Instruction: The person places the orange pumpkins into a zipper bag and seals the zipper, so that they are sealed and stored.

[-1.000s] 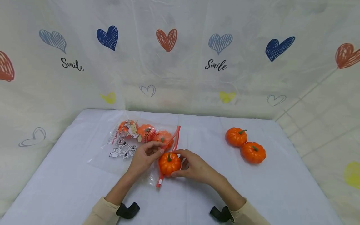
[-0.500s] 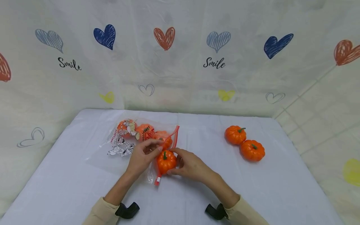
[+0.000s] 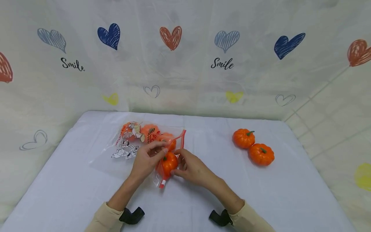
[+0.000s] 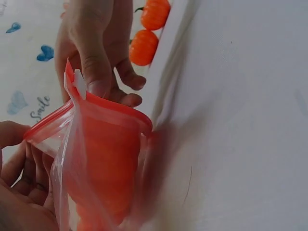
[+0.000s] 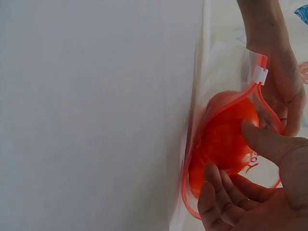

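Observation:
A clear zip bag (image 3: 125,154) with a red edge and cartoon prints lies on the table, several orange pumpkins (image 3: 149,132) inside it. My left hand (image 3: 145,162) pinches the upper side of the bag's mouth and lifts it. My right hand (image 3: 195,168) holds another small toy pumpkin (image 3: 170,164) between thumb and fingers, largely inside the mouth. Seen from the right wrist, the thumb (image 5: 264,139) presses on that pumpkin's smooth side. A white slider (image 5: 260,75) sits at the near end of the red zip. In the left wrist view, the bag's film covers the pumpkin (image 4: 106,168).
Two more orange pumpkins with green stems, one farther back (image 3: 243,138) and one nearer (image 3: 261,154), touch each other on the right of the white-covered table (image 3: 290,193). A cloth backdrop (image 3: 191,74) with printed hearts hangs behind the table.
The right hand has moved left with the pumpkin, which has gone from the bag's red edge to deeper in its mouth. The left hand keeps hold of the bag's edge.

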Motion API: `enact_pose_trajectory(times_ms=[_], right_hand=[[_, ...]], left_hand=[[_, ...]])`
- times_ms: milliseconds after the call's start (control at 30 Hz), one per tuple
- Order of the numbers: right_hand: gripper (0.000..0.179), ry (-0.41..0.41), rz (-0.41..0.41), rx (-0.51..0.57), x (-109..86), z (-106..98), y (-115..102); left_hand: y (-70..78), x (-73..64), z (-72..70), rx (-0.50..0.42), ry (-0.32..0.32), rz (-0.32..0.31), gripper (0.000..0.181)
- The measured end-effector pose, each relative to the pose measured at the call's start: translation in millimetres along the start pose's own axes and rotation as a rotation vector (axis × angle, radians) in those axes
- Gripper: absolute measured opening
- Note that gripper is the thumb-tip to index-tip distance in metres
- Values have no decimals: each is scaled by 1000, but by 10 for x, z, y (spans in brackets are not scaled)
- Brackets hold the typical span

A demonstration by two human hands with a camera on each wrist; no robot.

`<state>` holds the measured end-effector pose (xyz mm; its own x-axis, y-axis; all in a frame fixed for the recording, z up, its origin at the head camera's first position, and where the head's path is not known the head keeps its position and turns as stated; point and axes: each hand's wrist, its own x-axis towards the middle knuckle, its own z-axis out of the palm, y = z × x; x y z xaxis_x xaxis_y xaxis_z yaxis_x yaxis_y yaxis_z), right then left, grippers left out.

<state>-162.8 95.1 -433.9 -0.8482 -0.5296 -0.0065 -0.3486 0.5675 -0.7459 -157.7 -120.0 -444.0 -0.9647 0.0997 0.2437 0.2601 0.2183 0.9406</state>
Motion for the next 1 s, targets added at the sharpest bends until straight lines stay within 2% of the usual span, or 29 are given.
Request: enact_pose_trajectory(times_ms=[133, 300, 733, 1000], right_hand=[[48, 36, -3, 42, 3, 10, 1], [46, 48, 0, 35, 24, 24, 9], [43, -3, -5, 68, 61, 46, -5], [55, -107, -17, 113, 65, 62, 2]], left_hand=[[21, 1, -6, 14, 12, -11, 23], [35, 0, -1, 14, 17, -6, 24], [87, -15, 10, -3, 21, -22, 23], [79, -5, 3, -6, 15, -27, 26]])
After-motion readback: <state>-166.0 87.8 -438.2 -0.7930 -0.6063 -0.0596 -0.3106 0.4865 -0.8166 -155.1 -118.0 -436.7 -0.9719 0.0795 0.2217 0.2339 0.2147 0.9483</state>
